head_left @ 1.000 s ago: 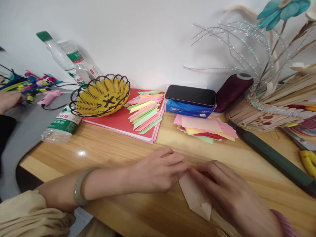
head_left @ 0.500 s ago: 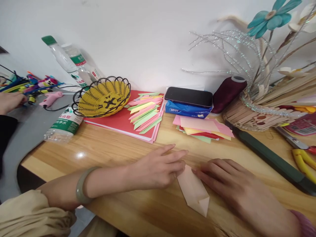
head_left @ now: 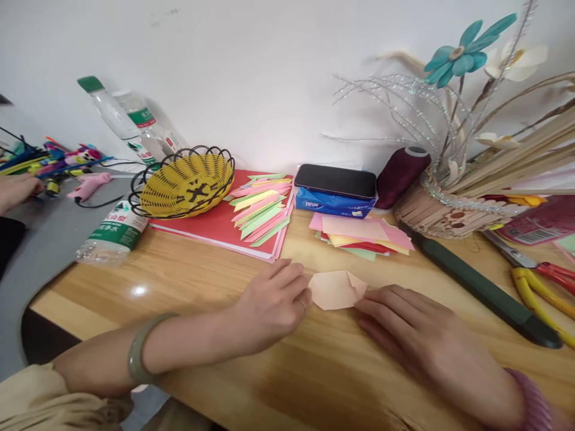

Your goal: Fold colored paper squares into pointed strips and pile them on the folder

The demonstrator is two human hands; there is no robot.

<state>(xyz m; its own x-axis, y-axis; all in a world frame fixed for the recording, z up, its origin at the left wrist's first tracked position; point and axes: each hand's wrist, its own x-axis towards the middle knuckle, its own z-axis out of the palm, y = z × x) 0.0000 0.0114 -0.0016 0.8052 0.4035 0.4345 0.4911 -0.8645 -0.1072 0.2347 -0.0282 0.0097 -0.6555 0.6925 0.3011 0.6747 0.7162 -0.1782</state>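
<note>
A folded piece of pale peach paper (head_left: 333, 290) lies crosswise between my hands, just above the wooden table, with its corners turned in and a small flap raised near its right end. My left hand (head_left: 276, 299), with a ring on one finger, pinches the paper's left end. At the other end, the fingertips of my right hand (head_left: 413, 323) close on the right corner; the thumb is partly hidden. Beyond the paper sits a loose stack of coloured paper slips (head_left: 359, 232). Several folded paper strips (head_left: 263, 209) rest on red sheets (head_left: 197, 230).
Behind are a yellow woven basket (head_left: 188, 185), plastic bottles (head_left: 114, 230), and a phone (head_left: 336, 181) on a blue tissue pack (head_left: 332, 203). At right stand a thread cone (head_left: 402, 176), a dark green bar (head_left: 485, 287), and yellow-handled pliers (head_left: 534, 299). Another person's hand (head_left: 20, 190) is far left.
The peach paper has turned from slanting toward me to lying crosswise and moved farther away. My left fingers have drawn in onto its left end; my right hand now holds the flap end.
</note>
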